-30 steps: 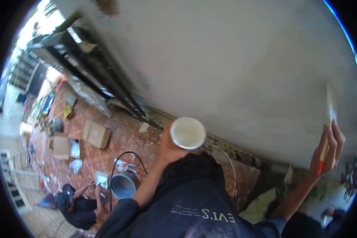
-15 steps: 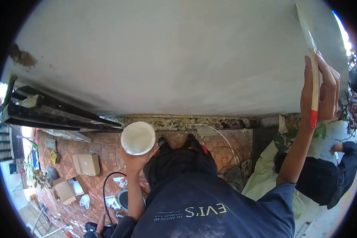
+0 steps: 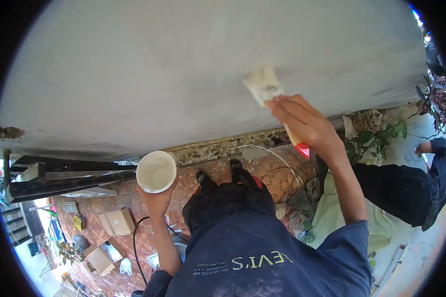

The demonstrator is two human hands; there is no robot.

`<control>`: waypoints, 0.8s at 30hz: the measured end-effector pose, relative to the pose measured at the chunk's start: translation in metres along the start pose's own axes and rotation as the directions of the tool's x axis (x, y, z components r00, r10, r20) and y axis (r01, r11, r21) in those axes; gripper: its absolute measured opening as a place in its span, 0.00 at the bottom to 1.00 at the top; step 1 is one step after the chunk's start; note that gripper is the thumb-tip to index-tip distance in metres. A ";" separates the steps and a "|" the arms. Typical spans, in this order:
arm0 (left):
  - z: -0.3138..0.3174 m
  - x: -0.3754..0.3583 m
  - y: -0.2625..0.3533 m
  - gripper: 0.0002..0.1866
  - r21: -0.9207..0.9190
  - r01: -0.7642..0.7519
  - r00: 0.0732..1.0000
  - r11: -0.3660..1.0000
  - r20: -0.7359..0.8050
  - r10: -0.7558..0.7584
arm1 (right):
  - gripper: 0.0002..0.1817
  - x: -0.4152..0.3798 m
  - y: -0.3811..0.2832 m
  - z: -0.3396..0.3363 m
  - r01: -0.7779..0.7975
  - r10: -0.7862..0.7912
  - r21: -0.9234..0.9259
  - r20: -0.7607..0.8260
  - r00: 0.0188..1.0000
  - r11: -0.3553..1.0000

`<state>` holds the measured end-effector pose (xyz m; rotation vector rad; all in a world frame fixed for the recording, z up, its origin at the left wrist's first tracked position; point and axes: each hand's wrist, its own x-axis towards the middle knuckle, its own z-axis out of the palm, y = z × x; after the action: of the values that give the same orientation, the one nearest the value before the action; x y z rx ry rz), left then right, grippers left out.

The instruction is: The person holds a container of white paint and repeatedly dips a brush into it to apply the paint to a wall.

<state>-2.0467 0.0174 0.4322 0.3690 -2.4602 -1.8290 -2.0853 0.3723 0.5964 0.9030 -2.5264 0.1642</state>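
In my right hand (image 3: 309,126) is a paintbrush (image 3: 262,86) with a wooden handle ending in red. Its wide, pale bristles are blurred and overlap the whitish wall (image 3: 183,64), well in front of my chest. My left hand (image 3: 156,200) has its fingers wrapped round a white tub (image 3: 156,172), held low near the foot of the wall. Pale paint shows inside the tub, whose open top faces me.
Black metal bars (image 3: 74,180) jut out at the left. Cardboard boxes (image 3: 116,222) lie on the tiled floor (image 3: 203,171). At the right, a person in dark clothes (image 3: 396,190) works beside a pale sheet (image 3: 352,218) and a leafy plant (image 3: 371,143).
My right hand has swept the paintbrush from the far right to the middle of the wall, its bristles now angled left. The tub has shifted slightly left in view.
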 end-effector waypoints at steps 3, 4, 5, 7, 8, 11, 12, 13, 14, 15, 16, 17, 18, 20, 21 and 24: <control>0.013 0.005 0.009 0.43 -0.021 0.023 0.992 1.000 0.122 -0.020 | 0.25 0.000 0.017 -0.018 0.182 -0.169 -0.153 0.095 0.981 0.971; 0.018 0.004 0.001 0.43 -0.022 0.000 0.996 1.000 0.090 0.002 | 0.24 0.011 0.024 -0.038 0.150 -0.150 -0.166 0.015 0.989 0.975; 0.023 0.003 0.002 0.42 -0.022 -0.012 0.997 1.000 0.081 0.014 | 0.23 0.021 0.028 -0.059 0.117 -0.130 -0.177 -0.064 0.989 0.977; 0.032 0.000 0.012 0.41 0.040 -0.039 0.996 0.998 0.088 0.035 | 0.22 0.030 0.032 -0.089 0.086 -0.140 -0.260 -0.198 0.970 0.962; 0.038 -0.001 0.019 0.41 0.100 -0.057 0.994 0.993 0.102 0.047 | 0.22 0.029 0.036 -0.097 0.071 -0.144 -0.289 -0.240 0.960 0.955; 0.054 -0.005 0.021 0.39 0.168 -0.080 0.996 0.982 0.054 0.072 | 0.22 0.016 0.048 -0.100 0.002 -0.216 -0.450 -0.425 0.879 0.893; 0.057 -0.005 0.023 0.39 0.173 -0.081 0.996 0.982 0.056 0.072 | 0.22 0.011 0.051 -0.099 -0.029 -0.245 -0.493 -0.481 0.842 0.869; 0.061 -0.004 0.025 0.38 0.101 -0.068 0.994 0.993 0.090 0.059 | 0.22 0.004 0.051 -0.093 -0.054 -0.189 -0.459 -0.467 0.864 0.887; 0.065 -0.003 0.027 0.38 0.025 -0.053 0.990 0.998 0.129 0.050 | 0.22 -0.003 0.051 -0.086 -0.083 -0.133 -0.427 -0.452 0.882 0.901; 0.068 -0.003 0.026 0.38 0.025 -0.057 0.989 0.998 0.137 0.053 | 0.21 -0.021 0.051 -0.065 -0.065 -0.056 -0.333 -0.341 0.938 0.941; 0.071 -0.003 0.025 0.37 0.033 -0.084 0.990 0.996 0.113 0.080 | 0.21 -0.040 0.051 -0.045 -0.076 0.022 -0.235 -0.222 0.975 0.969; 0.074 -0.003 0.024 0.36 0.040 -0.112 0.990 0.993 0.085 0.108 | 0.21 -0.058 0.055 -0.026 -0.040 0.027 -0.143 -0.096 0.995 0.989; 0.078 -0.002 0.026 0.36 0.037 -0.118 0.990 0.992 0.085 0.115 | 0.22 -0.064 0.047 -0.016 -0.025 0.025 -0.090 0.004 1.000 0.996; 0.083 -0.002 0.031 0.36 0.020 -0.087 0.993 0.996 0.084 0.085 | 0.23 -0.069 0.046 -0.015 -0.017 0.020 -0.032 0.097 0.995 0.999; 0.084 -0.003 0.032 0.36 0.028 -0.090 0.992 0.996 0.090 0.087 | 0.24 -0.073 0.055 -0.019 0.002 0.001 -0.026 0.130 0.992 1.000; 0.097 -0.002 0.041 0.34 0.004 -0.072 0.993 0.997 0.096 0.071 | 0.25 -0.051 0.084 -0.073 0.052 -0.068 -0.158 -0.098 0.993 0.986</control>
<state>-2.0691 0.1202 0.4421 0.1943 -2.5070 -1.8520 -2.0757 0.4860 0.6422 0.8846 -2.3765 -0.0058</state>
